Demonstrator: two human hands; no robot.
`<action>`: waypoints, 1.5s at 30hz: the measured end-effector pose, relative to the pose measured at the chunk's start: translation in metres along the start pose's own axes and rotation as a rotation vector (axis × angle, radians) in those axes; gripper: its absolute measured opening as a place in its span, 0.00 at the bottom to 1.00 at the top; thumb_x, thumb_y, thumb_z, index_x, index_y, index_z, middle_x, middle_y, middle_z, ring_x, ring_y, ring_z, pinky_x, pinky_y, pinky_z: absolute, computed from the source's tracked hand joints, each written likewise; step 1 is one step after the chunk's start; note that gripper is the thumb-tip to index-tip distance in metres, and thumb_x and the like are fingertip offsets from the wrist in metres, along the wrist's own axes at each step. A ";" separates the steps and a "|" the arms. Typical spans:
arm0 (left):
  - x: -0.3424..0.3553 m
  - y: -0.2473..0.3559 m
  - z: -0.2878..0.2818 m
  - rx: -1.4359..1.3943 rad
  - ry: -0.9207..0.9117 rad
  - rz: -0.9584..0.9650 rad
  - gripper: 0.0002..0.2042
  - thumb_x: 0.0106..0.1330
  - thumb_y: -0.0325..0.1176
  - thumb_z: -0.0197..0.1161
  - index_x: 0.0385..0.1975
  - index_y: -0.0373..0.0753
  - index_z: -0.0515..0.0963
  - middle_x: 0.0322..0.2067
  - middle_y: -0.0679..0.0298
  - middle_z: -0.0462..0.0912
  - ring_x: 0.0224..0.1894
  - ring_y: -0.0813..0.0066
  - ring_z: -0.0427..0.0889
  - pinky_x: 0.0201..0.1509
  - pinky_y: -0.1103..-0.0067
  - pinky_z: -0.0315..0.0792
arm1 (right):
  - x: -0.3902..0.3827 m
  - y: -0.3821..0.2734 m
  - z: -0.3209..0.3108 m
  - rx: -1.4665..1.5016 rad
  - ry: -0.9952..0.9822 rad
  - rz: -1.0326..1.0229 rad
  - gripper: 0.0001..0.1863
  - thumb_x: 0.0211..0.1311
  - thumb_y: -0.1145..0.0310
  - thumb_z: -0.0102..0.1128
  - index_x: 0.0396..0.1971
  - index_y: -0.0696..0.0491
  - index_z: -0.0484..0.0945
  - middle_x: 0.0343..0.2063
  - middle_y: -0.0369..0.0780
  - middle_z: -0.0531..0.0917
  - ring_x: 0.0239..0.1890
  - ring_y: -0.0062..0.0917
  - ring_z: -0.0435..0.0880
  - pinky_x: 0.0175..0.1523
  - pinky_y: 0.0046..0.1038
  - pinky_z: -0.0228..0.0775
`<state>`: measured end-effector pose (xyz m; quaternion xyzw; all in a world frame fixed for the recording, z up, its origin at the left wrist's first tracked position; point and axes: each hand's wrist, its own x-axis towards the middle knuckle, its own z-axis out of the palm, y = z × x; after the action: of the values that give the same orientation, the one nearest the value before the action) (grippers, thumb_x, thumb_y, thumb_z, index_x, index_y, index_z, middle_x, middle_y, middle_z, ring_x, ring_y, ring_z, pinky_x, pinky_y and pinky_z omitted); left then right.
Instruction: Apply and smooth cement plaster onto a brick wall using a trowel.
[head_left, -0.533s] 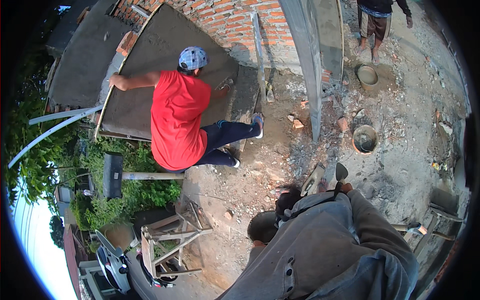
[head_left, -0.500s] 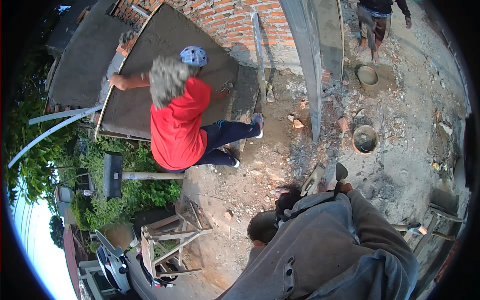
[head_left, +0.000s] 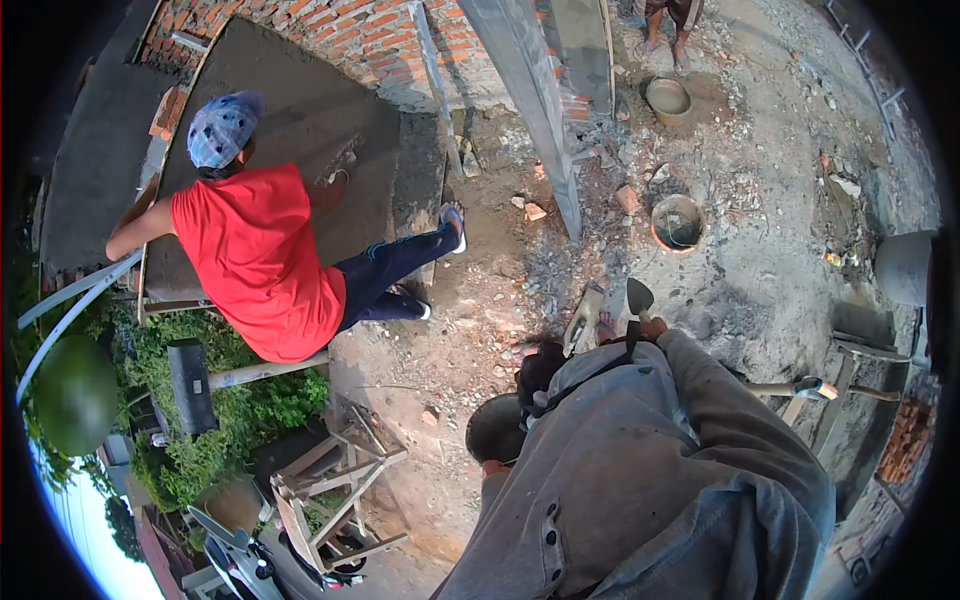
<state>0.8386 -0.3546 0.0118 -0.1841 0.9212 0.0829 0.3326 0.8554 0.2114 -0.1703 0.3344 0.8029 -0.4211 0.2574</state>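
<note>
My right hand [head_left: 652, 327], at the end of a grey sleeve, grips a trowel [head_left: 639, 298] with a dark, pointed blade. My left hand [head_left: 494, 467] is closed on the rim of a dark round bucket [head_left: 492, 428], low in the middle and partly hidden by my grey jacket [head_left: 610, 480]. Beside the trowel, a pale flat tool [head_left: 583, 318] lies on the rubble-strewn ground, near a partly visible foot. To the left, a co-worker in red [head_left: 255, 260] leans over a wet grey mortar surface [head_left: 280, 80], one hand reaching onto it with a tool.
Two mortar buckets [head_left: 676, 222] [head_left: 668, 100] stand to the right, near a second person's legs [head_left: 680, 40]. A grey column [head_left: 530, 110] crosses before a brick wall [head_left: 330, 35]. A wooden trestle [head_left: 340, 480] stands lower left; boards [head_left: 840, 400] lie at right.
The view has turned, so the scene sits further left and slightly higher. The co-worker in red has shifted their head and left arm. My hands still grip the trowel and bucket.
</note>
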 end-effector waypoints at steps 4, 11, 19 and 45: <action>0.051 -0.010 0.012 0.079 -0.087 0.136 0.12 0.39 0.30 0.67 0.27 0.34 0.83 0.28 0.44 0.82 0.34 0.49 0.83 0.40 0.64 0.76 | -0.016 -0.019 -0.021 -0.060 0.075 0.078 0.13 0.52 0.58 0.58 0.31 0.50 0.82 0.28 0.54 0.82 0.34 0.48 0.83 0.39 0.46 0.74; -0.002 -0.027 -0.038 0.103 -0.019 -0.015 0.12 0.36 0.29 0.67 0.25 0.35 0.82 0.25 0.47 0.82 0.32 0.51 0.83 0.37 0.65 0.76 | -0.088 -0.081 -0.098 0.697 0.132 0.272 0.16 0.46 0.63 0.59 0.28 0.61 0.76 0.20 0.40 0.79 0.20 0.25 0.78 0.26 0.28 0.70; -0.034 0.017 -0.106 0.311 -0.124 0.007 0.14 0.40 0.31 0.66 0.29 0.36 0.81 0.30 0.49 0.80 0.36 0.54 0.81 0.40 0.65 0.75 | -0.223 -0.169 -0.221 0.916 -0.156 -0.024 0.17 0.58 0.62 0.64 0.39 0.55 0.70 0.26 0.33 0.78 0.21 0.17 0.76 0.23 0.21 0.68; 0.040 0.794 -0.322 0.490 0.401 1.255 0.18 0.52 0.37 0.60 0.44 0.40 0.76 0.46 0.55 0.75 0.48 0.62 0.77 0.49 0.68 0.73 | -0.254 -0.213 -0.171 0.276 0.060 -0.237 0.19 0.52 0.60 0.66 0.39 0.55 0.73 0.24 0.39 0.81 0.26 0.24 0.81 0.34 0.30 0.73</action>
<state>0.3091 0.2746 0.2565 0.4509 0.8891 0.0137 0.0774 0.8359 0.1852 0.2015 0.2819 0.7786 -0.5445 0.1337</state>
